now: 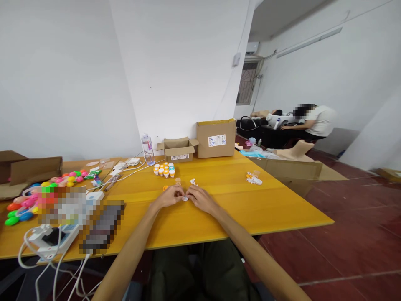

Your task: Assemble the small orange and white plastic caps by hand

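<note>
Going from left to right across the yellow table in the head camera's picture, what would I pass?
Colourful plastic pieces → water bottle → cluster of small orange-and-white cups → left hand → small white piece pinched between both hands → right hand → small white bits.

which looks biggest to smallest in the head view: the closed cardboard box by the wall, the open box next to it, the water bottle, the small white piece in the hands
1. closed cardboard box
2. open box
3. water bottle
4. small white piece, pinched between the left hand and right hand

The piece lies nearer the camera, yet looks smallest.
</note>
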Demonstrator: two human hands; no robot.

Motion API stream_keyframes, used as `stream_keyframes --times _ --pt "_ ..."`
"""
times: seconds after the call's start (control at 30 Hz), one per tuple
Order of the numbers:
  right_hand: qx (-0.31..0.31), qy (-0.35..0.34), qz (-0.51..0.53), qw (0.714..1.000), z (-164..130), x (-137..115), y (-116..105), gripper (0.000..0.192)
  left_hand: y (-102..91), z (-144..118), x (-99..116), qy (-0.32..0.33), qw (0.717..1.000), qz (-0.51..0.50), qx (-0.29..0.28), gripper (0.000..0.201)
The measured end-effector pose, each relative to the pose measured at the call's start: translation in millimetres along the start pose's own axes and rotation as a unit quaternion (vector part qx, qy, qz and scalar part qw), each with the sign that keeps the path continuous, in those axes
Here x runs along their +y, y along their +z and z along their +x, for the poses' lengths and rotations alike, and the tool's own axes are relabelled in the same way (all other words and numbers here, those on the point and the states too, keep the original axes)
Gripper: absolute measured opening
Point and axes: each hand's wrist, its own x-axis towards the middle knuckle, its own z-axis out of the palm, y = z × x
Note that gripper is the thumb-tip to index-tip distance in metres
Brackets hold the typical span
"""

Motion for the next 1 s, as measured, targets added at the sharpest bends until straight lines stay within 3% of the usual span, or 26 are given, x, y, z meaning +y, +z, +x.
stream_keyframes --times 0.3,1.0 --pt "-0.009 0.01 0.025 1.0 2.2 -4.8 -3.1 0.014 3.3 3.5 1.2 -0.03 0.998 0.035 0.036 0.012" --pt "-0.004 0.037 0.05 0.998 5.7 1.2 2.7 0.016 8.6 7.3 -10.8 -0.039 0.997 -0.037 0.063 0.013"
